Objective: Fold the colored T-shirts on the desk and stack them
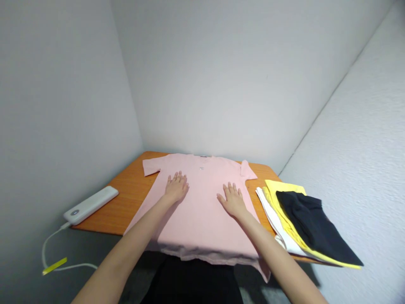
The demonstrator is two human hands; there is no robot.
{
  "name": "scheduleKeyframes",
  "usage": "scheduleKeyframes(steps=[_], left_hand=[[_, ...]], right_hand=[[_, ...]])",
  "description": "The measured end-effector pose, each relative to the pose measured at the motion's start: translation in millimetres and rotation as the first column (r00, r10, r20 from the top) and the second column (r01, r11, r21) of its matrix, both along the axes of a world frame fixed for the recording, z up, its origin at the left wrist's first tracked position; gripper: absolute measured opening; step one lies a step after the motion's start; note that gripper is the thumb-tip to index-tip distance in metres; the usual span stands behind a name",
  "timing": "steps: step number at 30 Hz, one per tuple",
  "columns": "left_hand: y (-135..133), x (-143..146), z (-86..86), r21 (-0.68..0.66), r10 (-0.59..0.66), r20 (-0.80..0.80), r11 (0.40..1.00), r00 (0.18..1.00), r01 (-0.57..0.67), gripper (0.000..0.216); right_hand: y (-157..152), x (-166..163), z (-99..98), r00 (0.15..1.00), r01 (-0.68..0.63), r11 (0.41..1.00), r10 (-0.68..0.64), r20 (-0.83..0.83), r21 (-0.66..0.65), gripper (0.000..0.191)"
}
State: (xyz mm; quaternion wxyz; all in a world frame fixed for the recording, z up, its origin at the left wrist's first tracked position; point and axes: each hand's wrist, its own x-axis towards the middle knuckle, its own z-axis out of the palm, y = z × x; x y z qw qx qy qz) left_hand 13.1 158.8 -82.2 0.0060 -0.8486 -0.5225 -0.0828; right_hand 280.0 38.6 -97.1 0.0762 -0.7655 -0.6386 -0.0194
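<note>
A pink short-sleeved shirt [202, 211] lies spread flat on the orange table [133, 190], its hem hanging over the near edge. My left hand [176, 186] rests palm down on the shirt's left chest, fingers stretched out. My right hand [233, 198] lies flat on the shirt's right side, fingers apart. Neither hand holds anything.
A stack of folded clothes sits at the table's right end: black garment [313, 226] on top, yellow [284, 192] under it, white [272, 215] at the bottom. A white power bank [90, 204] with a cable [50, 249] lies at the left edge. Grey walls close in on three sides.
</note>
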Motion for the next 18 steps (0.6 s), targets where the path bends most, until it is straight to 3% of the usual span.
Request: scheduleKeyframes(steps=[5,9,13,18], left_hand=[[-60.5,-22.5,-1.2,-0.011,0.039,0.006,0.999,0.999,-0.039,0.060],[-95.4,-49.0,-11.8,-0.033,0.119,0.001,0.992,0.993,-0.119,0.067],[-110.5,-66.2,-20.4,-0.067,0.182,-0.012,0.981,0.983,-0.182,0.070],[-114.9,-67.2,-21.2,-0.057,0.185,-0.022,0.981,0.983,-0.186,0.069]], right_hand=[[-62.3,-8.2,-7.6,1.000,0.003,0.999,-0.004,-0.014,-0.043,0.079],[-89.1,-8.6,-18.6,0.998,0.069,0.995,-0.068,0.015,-0.069,0.080],[-94.4,-7.7,-21.5,0.996,0.085,0.995,-0.084,0.026,-0.059,0.079],[-97.0,-10.4,-18.1,0.995,0.096,0.993,-0.097,-0.013,-0.062,0.079]])
